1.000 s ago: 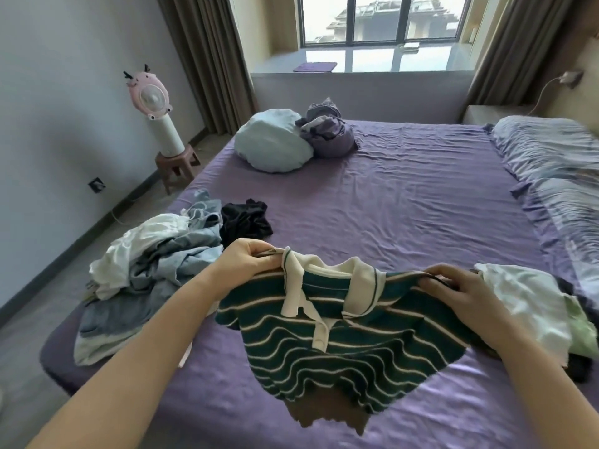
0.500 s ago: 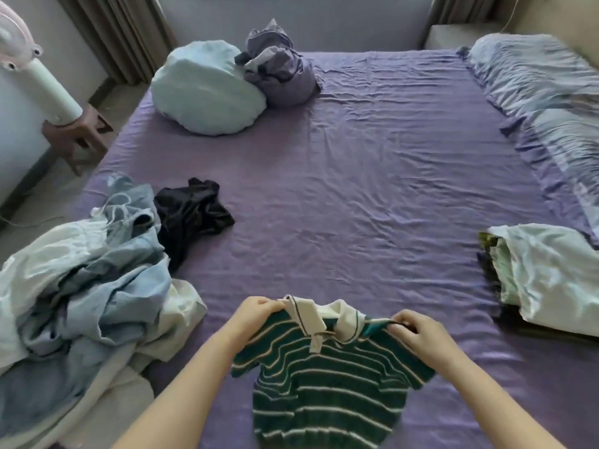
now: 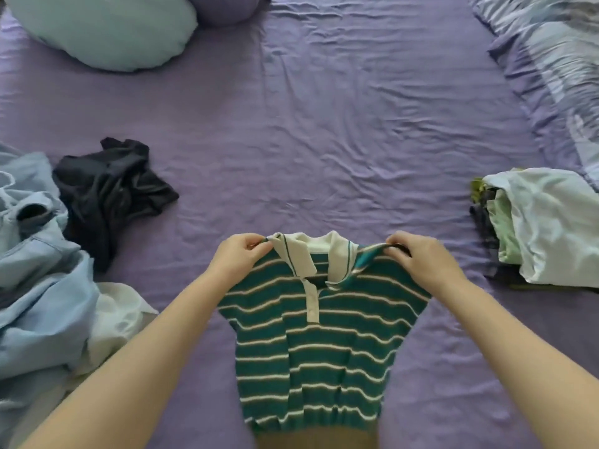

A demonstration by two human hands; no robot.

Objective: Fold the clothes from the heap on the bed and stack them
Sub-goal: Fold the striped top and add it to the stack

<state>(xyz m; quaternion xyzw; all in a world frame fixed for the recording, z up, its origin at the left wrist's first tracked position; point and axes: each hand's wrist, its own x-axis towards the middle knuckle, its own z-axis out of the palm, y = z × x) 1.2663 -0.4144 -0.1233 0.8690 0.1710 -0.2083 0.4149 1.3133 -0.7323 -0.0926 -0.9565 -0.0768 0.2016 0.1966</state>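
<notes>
Two hands (image 3: 240, 259) (image 3: 421, 259), one striped shirt (image 3: 311, 351)

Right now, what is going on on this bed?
A person is holding a green striped polo shirt by its shoulders, left hand and right hand each pinching a corner beside the collar. An unfolded heap lies to the left with a dark garment beside it; a folded stack sits on the right.

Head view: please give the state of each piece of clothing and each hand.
Green striped knit polo shirt: unfolded, held at shoulders.
Left hand: pinching shirt.
Right hand: pinching shirt.
Black crumpled garment: unfolded.
Pale blue clothes heap: unfolded.
Folded light-coloured stack: folded.
</notes>
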